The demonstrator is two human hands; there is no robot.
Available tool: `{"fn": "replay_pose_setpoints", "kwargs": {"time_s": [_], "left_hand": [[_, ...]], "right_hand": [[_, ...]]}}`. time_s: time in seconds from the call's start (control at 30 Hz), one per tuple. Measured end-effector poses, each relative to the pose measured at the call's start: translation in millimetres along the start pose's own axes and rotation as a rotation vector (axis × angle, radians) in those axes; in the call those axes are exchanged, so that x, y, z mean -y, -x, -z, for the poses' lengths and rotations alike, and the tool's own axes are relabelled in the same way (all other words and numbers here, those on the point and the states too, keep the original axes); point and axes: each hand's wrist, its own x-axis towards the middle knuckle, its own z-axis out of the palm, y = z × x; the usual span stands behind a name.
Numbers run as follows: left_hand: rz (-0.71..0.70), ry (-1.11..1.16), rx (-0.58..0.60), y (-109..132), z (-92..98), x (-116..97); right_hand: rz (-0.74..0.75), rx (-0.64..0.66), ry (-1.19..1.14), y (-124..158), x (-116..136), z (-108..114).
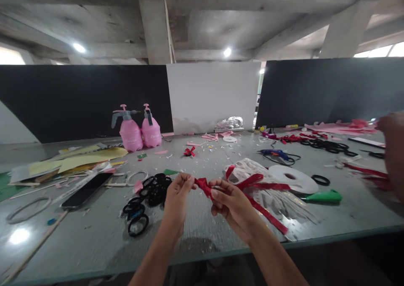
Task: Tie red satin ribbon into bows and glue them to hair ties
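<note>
Between my two hands, above the front of the table, is a red ribbon [205, 186] folded or knotted into a small bunch. My left hand [178, 193] pinches its left end between thumb and fingertips. With thumb and fingers closed, my right hand [232, 201] grips the ribbon's right side. Loose red ribbon tails [268, 215] run out to the right past that hand, over a bundle of white strips. Left of my left hand lies a pile of black hair ties [154, 189]. A small finished-looking red bow [189, 151] rests farther back.
Pink spray bottles [131, 134] stand at the back left. A phone [86, 190] lies at left. On the right are a white roll [293, 179], a green-handled tool [325, 197] and a blue glue gun [276, 153]. Another person's arm [393, 151] reaches in at far right.
</note>
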Motion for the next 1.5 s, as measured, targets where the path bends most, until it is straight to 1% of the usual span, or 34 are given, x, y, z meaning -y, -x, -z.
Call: {"fn": "replay_pose_setpoints", "kwargs": {"time_s": [0.13,0.2,0.27,0.33,0.43,0.5,0.53,0.6,0.67,0.73,0.77,0.83,0.9,1.0,1.07,1.17,1.27,1.33,1.4,1.5], "left_hand": [[0.073,0.144,-0.099,-4.5,2.3,1.8],[0.105,0.194,-0.118,-4.7,1.1,1.1],[0.122,0.218,-0.085,-4.0,-1.2,-0.7],[0.119,0.203,-0.018,-3.2,-3.2,-3.0],[0.097,0.129,0.088,-2.9,-3.7,-5.7],[0.097,0.091,0.138,-3.4,-2.6,-6.1],[0.102,0.078,0.157,-3.7,-2.1,-5.9],[0.113,0.056,0.173,-4.2,-1.3,-4.6],[0.116,0.041,0.149,-3.6,-1.6,-2.6],[0.126,0.034,0.118,-1.2,-2.9,-0.1],[0.139,0.029,0.128,0.8,-3.7,1.4],[0.143,0.009,0.191,5.7,-5.6,4.5],[0.111,-0.026,0.241,10.5,-7.1,7.8],[0.089,-0.038,0.236,15.2,-7.7,12.5],[0.134,-0.008,0.248,16.5,-6.9,15.0],[0.208,0.039,0.271,17.8,-6.0,15.1],[0.24,0.073,0.242,20.1,-7.6,9.0],[0.239,0.087,0.236,22.0,-9.7,3.0],[0.223,0.081,0.26,23.8,-11.5,-2.3],[0.195,0.05,0.271,26.3,-12.3,-5.8]], "right_hand": [[0.007,-0.033,0.079,0.8,-2.8,6.2],[0.009,-0.023,0.169,1.9,-2.8,8.3],[0.019,0.017,0.296,2.6,-1.0,9.0],[0.069,0.035,0.411,2.0,2.0,8.7],[0.17,0.034,0.487,-2.8,5.9,7.2],[0.186,0.049,0.508,-7.9,5.8,5.0],[0.188,0.045,0.509,-10.4,4.7,3.5],[0.187,-0.004,0.485,-14.7,0.7,-0.4],[0.207,-0.068,0.452,-17.2,-4.2,-4.6],[0.258,-0.113,0.448,-17.9,-8.6,-7.7],[0.295,-0.134,0.461,-17.7,-10.2,-8.6],[0.356,-0.175,0.499,-16.4,-12.1,-9.4],[0.389,-0.187,0.538,-14.6,-12.7,-9.5],[0.409,-0.169,0.563,-11.7,-13.3,-9.6],[0.397,-0.178,0.53,-10.2,-14.8,-10.0],[0.323,-0.221,0.414,-8.2,-18.7,-10.6],[0.242,-0.23,0.313,-6.2,-21.5,-11.3],[0.236,-0.22,0.298,-4.9,-21.8,-12.0],[0.253,-0.21,0.305,-3.4,-21.5,-13.1],[0.258,-0.22,0.322,0.6,-22.6,-15.3]]}}
